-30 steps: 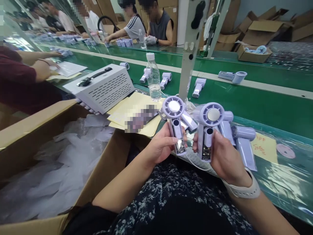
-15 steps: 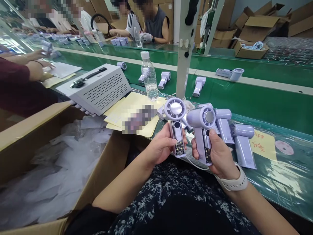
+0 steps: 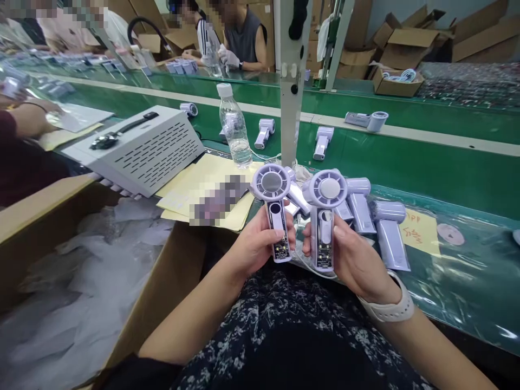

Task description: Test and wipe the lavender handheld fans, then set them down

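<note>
One green conveyor belt (image 3: 426,176) ran beyond my hands, with a metal post (image 3: 291,116) in the way of a straight reach. An open carton (image 3: 44,205) of plastic bags sat leftward, then a vented metal box (image 3: 156,154), a water bottle (image 3: 240,147) and bagged fans (image 3: 392,244) rightward. My left hand (image 3: 249,246) wrapped one upright handheld fan (image 3: 278,221), my right hand (image 3: 361,265) its twin fan (image 3: 325,230); a small twist could have knocked their heads together, a sliding thumb scuffed an exposed circuit board (image 3: 281,252).
</note>
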A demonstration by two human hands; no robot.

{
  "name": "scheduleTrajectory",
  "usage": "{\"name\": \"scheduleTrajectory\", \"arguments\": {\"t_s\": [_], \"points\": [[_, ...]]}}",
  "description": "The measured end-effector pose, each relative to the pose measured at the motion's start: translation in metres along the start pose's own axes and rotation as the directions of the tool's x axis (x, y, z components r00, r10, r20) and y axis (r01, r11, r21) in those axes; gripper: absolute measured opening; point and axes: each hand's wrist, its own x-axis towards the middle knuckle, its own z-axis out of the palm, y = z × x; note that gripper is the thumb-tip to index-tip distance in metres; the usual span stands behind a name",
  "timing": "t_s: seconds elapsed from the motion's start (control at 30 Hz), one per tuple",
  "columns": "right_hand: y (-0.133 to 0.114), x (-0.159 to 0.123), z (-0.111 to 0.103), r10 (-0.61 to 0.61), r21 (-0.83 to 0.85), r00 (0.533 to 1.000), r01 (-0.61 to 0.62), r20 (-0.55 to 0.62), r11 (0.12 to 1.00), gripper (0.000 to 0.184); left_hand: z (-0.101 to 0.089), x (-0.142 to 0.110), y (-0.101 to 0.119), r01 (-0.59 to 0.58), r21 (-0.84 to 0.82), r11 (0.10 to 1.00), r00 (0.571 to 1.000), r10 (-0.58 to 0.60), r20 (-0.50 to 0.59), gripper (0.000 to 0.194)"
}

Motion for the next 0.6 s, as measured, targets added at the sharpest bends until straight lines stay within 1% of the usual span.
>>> {"name": "scheduleTrajectory", "arguments": {"t_s": [0.1, 0.23, 0.37, 0.47, 0.53, 0.6], "points": [[0.006, 0.004, 0.001, -0.014, 0.049, 0.999, 0.016, -0.034, 0.999, 0.039, 0.001, -0.002, 0.0, 0.02, 0.024, 1.0, 1.0, -0.021, 0.018, 0.051], [0.011, 0.007, 0.0, -0.045, 0.025, 0.997, 0.047, -0.07, 0.999, 0.046, 0.002, -0.005, 0.0, 0.02, 0.049, 0.999, 1.0, -0.021, 0.014, 0.049], [0.009, 0.006, -0.005, 0.017, 0.01, 0.998, -0.016, -0.056, 1.0, 0.047, 0.0, -0.007, 0.001, 0.028, 0.035, 0.999, 1.0, -0.028, -0.003, 0.049], [0.006, 0.004, -0.008, 0.06, 0.05, 0.998, -0.06, 0.001, 0.997, 0.044, 0.0, -0.007, -0.001, 0.027, 0.024, 0.999, 1.0, -0.027, -0.011, 0.049], [0.006, 0.001, -0.01, 0.059, 0.074, 0.998, -0.061, 0.033, 0.995, 0.037, 0.001, -0.006, -0.003, 0.019, 0.015, 1.0, 1.0, -0.019, -0.011, 0.048], [0.008, -0.002, -0.011, 0.05, 0.086, 0.998, -0.053, 0.036, 0.995, 0.032, 0.003, -0.004, -0.006, 0.009, 0.013, 1.0, 1.0, -0.009, -0.007, 0.049]]}}
